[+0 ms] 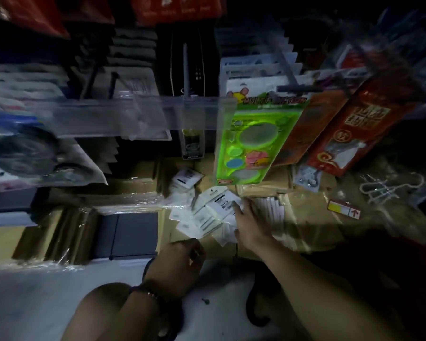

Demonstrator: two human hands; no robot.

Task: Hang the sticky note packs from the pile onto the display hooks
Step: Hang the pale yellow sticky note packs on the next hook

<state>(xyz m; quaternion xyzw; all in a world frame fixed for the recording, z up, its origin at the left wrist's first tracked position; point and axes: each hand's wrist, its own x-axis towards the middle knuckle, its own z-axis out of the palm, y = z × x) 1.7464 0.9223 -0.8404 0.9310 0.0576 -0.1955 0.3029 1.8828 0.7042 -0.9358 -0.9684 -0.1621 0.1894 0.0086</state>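
Down on the cardboard boxes (305,210) lies the pile of sticky note packs (207,210), white and fanned out loosely, with a few more packs heaped just behind it to the left. The right hand (252,225) lies on the pile's right side, its fingers straight and a little spread, flat on the top packs. The left hand (180,262) hovers at the pile's near edge, a bracelet (148,292) on the wrist; its fingers are loosely curled, and the blur hides whether they pinch anything. Directly above the pile hangs a green stencil pack (253,141) from a display hook (287,67), its lower end just over the packs. Beside it, to the right, hang red packets (354,129). A clear rail (133,114) crosses in front of the hanging goods on the left. Farther right on the boxes are a sticker with a red arrow (344,209) and a heap of loose white hooks (384,190). A dark box (130,232) sits left of the pile.
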